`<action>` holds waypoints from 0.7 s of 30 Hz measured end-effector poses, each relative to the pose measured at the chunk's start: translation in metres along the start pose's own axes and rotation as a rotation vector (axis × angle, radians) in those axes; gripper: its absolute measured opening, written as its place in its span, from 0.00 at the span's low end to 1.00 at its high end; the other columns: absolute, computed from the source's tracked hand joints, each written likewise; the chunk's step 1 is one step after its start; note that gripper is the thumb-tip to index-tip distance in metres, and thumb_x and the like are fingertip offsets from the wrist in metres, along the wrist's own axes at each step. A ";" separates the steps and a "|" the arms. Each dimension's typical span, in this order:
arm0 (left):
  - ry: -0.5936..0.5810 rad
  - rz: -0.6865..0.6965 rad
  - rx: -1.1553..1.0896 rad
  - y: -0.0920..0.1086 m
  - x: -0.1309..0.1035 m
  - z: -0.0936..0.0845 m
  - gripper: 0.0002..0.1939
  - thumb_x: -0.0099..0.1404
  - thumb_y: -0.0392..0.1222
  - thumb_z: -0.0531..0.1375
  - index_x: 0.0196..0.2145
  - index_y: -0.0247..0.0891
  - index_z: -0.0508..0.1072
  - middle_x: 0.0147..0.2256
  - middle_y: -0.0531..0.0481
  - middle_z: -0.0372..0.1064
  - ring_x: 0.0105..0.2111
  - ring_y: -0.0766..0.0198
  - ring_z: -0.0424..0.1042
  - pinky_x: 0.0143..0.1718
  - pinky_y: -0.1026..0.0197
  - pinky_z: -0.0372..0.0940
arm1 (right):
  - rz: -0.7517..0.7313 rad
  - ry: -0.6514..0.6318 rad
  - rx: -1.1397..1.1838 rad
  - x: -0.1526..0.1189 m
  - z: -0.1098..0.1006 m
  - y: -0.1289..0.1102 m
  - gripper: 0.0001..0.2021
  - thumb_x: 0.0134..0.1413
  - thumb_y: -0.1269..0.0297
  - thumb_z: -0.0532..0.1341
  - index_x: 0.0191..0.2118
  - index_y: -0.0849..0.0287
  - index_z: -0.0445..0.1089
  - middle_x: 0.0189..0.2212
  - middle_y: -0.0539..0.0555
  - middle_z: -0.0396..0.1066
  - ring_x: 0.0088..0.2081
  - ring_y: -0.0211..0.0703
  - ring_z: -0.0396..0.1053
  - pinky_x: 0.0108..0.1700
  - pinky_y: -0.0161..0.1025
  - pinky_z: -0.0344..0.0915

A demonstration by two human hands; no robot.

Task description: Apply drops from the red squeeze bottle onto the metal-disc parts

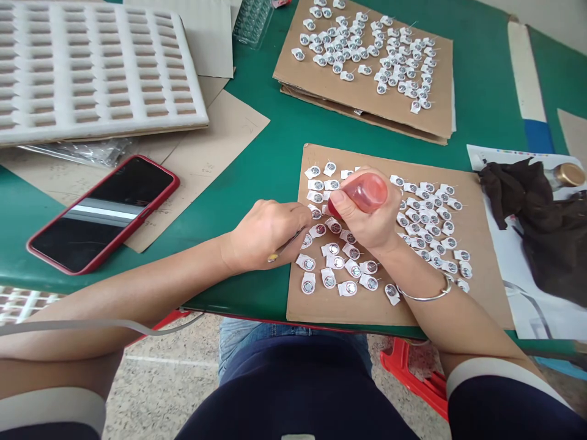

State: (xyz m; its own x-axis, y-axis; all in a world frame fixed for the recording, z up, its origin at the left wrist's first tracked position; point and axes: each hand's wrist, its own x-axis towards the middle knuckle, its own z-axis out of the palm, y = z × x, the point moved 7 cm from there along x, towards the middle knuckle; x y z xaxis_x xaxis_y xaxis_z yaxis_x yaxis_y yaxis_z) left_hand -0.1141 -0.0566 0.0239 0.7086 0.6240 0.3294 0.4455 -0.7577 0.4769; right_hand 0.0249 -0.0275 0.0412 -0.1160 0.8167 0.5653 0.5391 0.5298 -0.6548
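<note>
**Red bottle in one fist, skinny tool in the other**

So the right hand (pixel 378 223) is wrapped snugly around a red see-through bottle (pixel 367 190), its rounded end poking out above the fist. The bottle sits over a cardboard sheet (pixel 348 311) covered in little white pieces with round silvery centers (pixel 329 278). The left hand (pixel 270 235) has its fingers curled closed on a thin tool (pixel 287 244), just left of the bottle.

Can't make out the bottle's lower end or the tool's working tip (fingers in the way, sorry), and the right hand covers some pieces. Both forearms angle inward, left knuckles up, right wrist wearing a bangle (pixel 426 298).
</note>
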 end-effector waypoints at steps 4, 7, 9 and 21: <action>-0.007 -0.034 -0.045 -0.003 0.002 -0.002 0.06 0.63 0.35 0.53 0.33 0.35 0.69 0.29 0.51 0.71 0.29 0.67 0.71 0.26 0.66 0.59 | -0.015 0.007 0.010 0.000 0.000 0.000 0.09 0.47 0.58 0.64 0.28 0.55 0.64 0.25 0.50 0.67 0.28 0.40 0.66 0.32 0.44 0.67; -0.010 -0.117 -0.110 -0.011 0.004 -0.004 0.06 0.62 0.36 0.54 0.31 0.36 0.71 0.27 0.53 0.70 0.26 0.69 0.68 0.24 0.67 0.58 | -0.006 0.005 0.007 -0.001 0.000 0.000 0.09 0.47 0.57 0.64 0.28 0.55 0.65 0.25 0.50 0.67 0.28 0.40 0.66 0.32 0.44 0.68; 0.015 -0.188 -0.158 -0.018 0.005 -0.006 0.06 0.61 0.38 0.56 0.29 0.36 0.72 0.25 0.55 0.70 0.22 0.72 0.65 0.22 0.67 0.56 | -0.001 0.001 0.008 -0.001 0.001 0.000 0.10 0.47 0.57 0.64 0.28 0.55 0.64 0.25 0.50 0.67 0.28 0.40 0.66 0.32 0.44 0.68; -0.003 -0.542 -0.532 -0.059 0.009 0.001 0.05 0.52 0.37 0.63 0.24 0.32 0.72 0.25 0.52 0.72 0.25 0.68 0.70 0.23 0.69 0.61 | 0.021 0.004 0.029 -0.003 0.002 0.000 0.09 0.47 0.57 0.64 0.28 0.55 0.65 0.24 0.50 0.67 0.28 0.40 0.66 0.32 0.44 0.67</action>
State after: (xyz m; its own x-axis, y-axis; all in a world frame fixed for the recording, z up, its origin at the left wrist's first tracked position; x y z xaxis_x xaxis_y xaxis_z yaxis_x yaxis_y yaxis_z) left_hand -0.1336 -0.0068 -0.0025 0.4670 0.8819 -0.0648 0.4083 -0.1501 0.9004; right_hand 0.0230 -0.0295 0.0388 -0.1012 0.8268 0.5533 0.5172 0.5188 -0.6807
